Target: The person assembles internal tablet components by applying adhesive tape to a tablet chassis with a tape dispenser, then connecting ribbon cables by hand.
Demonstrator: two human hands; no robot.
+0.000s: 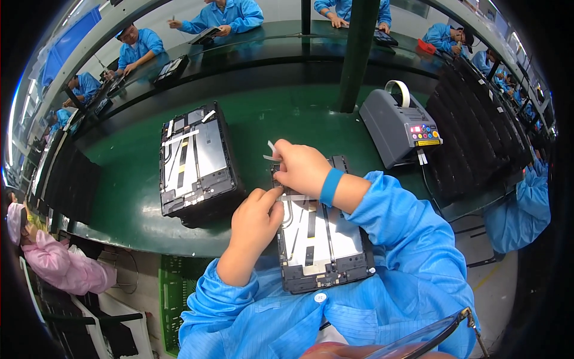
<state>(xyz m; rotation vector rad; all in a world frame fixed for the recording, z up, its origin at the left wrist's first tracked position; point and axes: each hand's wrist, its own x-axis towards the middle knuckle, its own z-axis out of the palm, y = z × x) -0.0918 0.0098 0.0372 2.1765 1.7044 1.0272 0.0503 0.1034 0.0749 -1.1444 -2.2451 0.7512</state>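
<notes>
Spread across the scene, a green workbench (293, 128). At left on it, a stack of black-framed panels (206, 152), probably placed aside to leave working room within easy reach. At far right, a grey tape dispenser (388, 128), turned with its buttons toward the near side, presumably for handy use. Near centre, close to the blue smock (257, 326), a single panel (345, 234), likely set there for close two-handed work; lying face up, long axis running near to far, far end leaning slightly left, dark-block end pointing toward the body. Above its far-left corner, the right hand (304, 170), pinched narrow on pale strips (272, 158). Just beside, the left hand (256, 221), with fingertips bunched at the panel's left edge, perhaps for steadying; cannot tell whether gripping anything.
</notes>
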